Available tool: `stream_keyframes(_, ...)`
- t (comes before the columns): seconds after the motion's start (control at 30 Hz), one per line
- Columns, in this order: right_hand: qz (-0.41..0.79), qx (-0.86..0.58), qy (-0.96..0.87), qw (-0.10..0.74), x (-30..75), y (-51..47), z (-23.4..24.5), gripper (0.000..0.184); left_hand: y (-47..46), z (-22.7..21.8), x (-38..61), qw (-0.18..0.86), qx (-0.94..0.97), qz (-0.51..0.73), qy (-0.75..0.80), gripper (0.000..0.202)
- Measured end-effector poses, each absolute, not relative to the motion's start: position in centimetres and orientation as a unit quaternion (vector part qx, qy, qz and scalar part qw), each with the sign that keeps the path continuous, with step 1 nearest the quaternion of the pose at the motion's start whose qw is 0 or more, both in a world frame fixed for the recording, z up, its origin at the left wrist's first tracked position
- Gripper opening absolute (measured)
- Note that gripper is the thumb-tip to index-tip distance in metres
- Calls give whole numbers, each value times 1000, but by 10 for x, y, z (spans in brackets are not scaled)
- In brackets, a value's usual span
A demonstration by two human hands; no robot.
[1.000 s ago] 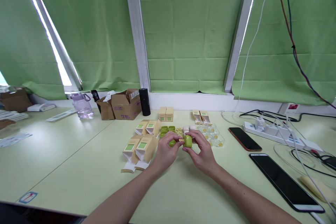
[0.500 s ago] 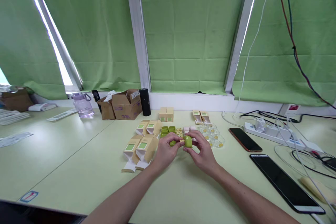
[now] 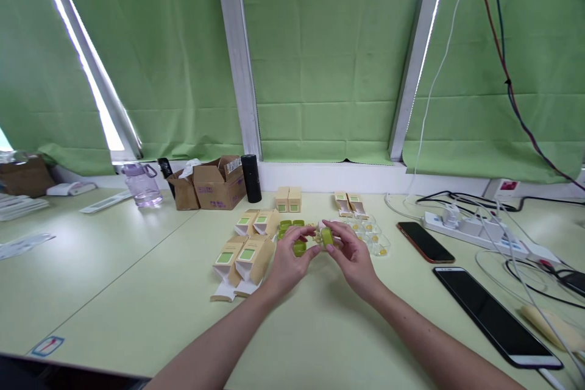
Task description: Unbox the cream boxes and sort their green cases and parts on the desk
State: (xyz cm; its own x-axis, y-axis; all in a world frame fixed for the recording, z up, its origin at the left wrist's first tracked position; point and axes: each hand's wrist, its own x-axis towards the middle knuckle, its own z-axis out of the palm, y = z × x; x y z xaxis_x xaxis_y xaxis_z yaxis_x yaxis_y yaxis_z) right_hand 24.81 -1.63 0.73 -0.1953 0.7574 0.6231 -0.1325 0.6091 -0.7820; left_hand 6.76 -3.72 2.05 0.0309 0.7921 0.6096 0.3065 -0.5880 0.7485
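A small, rounded green plastic case (image 3: 327, 236) is held just above the table between both hands. My right hand (image 3: 351, 256) pinches it with thumb and fingertips. My left hand (image 3: 290, 256) has its thumb and fingertips at the case's left side, steadying it; their exact contact is partly hidden. Close behind the left fingers lie several similar green pieces (image 3: 299, 248). Small yellowish parts show only partly behind the hands. To the right of the right hand sits a clear plastic tray (image 3: 377, 244) with yellow round pieces in its cups.
Open beige cartons (image 3: 256, 256) stand left of my hands, with closed ones (image 3: 289, 200) and more open ones (image 3: 351, 204) behind. Two phones (image 3: 496, 317), a power strip (image 3: 475, 234) and cables occupy the right. A brown cardboard box (image 3: 219, 183), black cylinder (image 3: 251, 178) and purple bottle (image 3: 142, 184) stand back left.
The green case has been turned and now shows a narrower side. My left fingertips have spread from their pinch on a small yellow piece, which I can no longer make out.
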Motion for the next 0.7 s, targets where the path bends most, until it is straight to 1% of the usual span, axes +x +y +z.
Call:
stream_keyframes(0.1,340,-256,-680,597,248,-17,5,54,-38,23,68,188,700,554,410,36)
stream_keyframes(0.17,307,-269,-693,595,249,-19,4,58,-39,25,68,181,710,541,413,39)
stream_keyframes(0.37,177,-265,-756,572,253,-23,8,54,-40,27,70,165,734,526,396,44)
stream_keyframes(0.7,49,-224,-789,569,257,-23,15,50,-39,24,69,130,747,527,385,43)
